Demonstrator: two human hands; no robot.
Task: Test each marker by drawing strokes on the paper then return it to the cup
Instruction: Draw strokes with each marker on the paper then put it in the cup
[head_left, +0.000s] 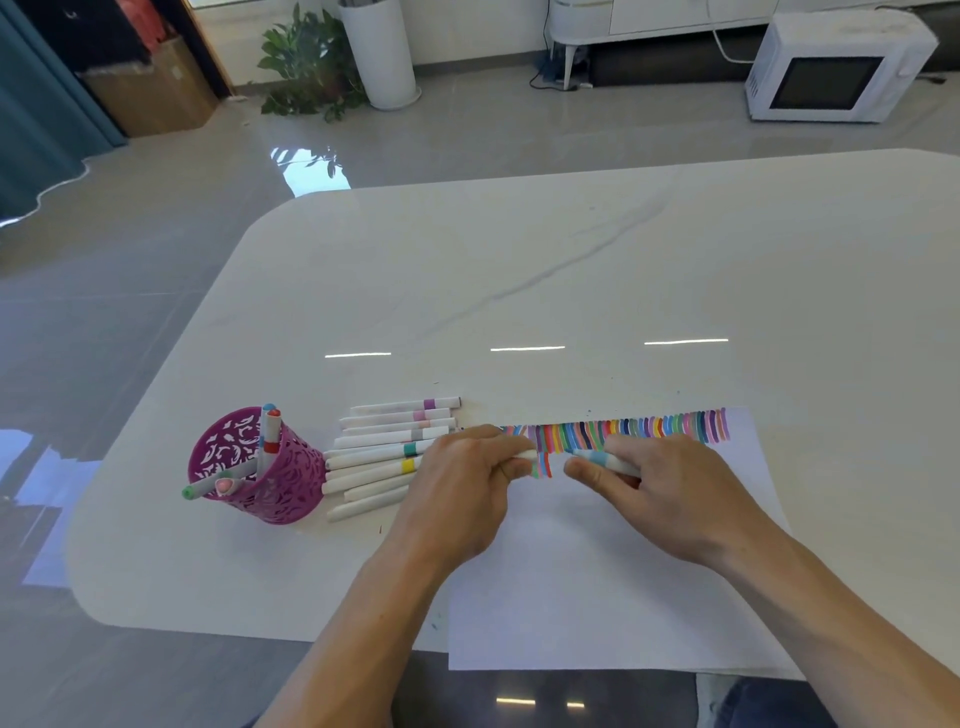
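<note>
At 12 o'clock on paper (597, 597): right hand (670, 493) pinches marker (605, 461) mid-barrel; judged light, stiff, slick. Left hand (462, 483) pinches probable cap (525, 455). Cup (270, 483) at 9 o'clock.

One cup (291, 483), one paper sheet (597, 571), a left hand (457, 493), a right hand (670, 493). Around ten loose markers (384, 441), at least three cup markers (269, 436), one held marker (605, 460), one cap (525, 454).

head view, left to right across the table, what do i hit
purple cup → loose markers lying in a row → left hand pinching a white cap → right hand gripping the blue-banded marker
</note>
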